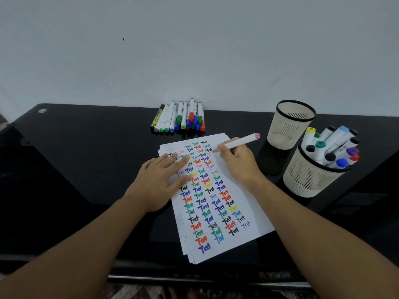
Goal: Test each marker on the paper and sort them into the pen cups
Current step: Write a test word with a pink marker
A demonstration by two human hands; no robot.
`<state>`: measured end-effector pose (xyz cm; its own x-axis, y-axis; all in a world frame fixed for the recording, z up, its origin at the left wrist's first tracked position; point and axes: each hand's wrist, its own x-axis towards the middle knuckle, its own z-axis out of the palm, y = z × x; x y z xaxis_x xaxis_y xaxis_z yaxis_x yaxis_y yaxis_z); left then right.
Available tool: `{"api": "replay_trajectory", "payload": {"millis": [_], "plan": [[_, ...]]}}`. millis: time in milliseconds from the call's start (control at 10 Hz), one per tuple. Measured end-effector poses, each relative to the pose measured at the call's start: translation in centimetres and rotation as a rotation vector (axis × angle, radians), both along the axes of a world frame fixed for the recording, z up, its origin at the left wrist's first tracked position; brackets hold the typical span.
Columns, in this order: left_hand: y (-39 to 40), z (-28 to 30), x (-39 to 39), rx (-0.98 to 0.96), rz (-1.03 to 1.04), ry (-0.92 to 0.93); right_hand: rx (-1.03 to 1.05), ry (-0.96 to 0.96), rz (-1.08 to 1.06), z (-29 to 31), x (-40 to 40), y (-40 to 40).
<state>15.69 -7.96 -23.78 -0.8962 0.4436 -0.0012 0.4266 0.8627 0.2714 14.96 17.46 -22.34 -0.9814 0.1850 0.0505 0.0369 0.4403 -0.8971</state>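
A stack of white paper [246, 190] covered in coloured "Test" words lies on the black table [86, 158]. My left hand [157, 182] presses flat on the sheet's left side, fingers straight. My right hand [237, 162] grips a white marker with a pink end [241, 141], its tip touching the paper near the top right. Several capped markers [181, 117] lie in a pile at the back by the wall. At the right stand two beige mesh pen cups: the far cup [289, 124] looks empty, the near cup [311, 175] holds several markers.
A pale wall runs right behind the table. The table's front edge lies just below the paper. Dark bare tabletop spreads to the left of the sheet.
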Motion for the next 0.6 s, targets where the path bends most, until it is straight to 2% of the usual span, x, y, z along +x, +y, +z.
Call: {"api": "replay_trajectory", "payload": {"millis": [600], "plan": [[0.04,0.21,0.22,0.021,-0.001,0.0,0.075,-0.026,0.0,-0.31,-0.33,0.01]]}}
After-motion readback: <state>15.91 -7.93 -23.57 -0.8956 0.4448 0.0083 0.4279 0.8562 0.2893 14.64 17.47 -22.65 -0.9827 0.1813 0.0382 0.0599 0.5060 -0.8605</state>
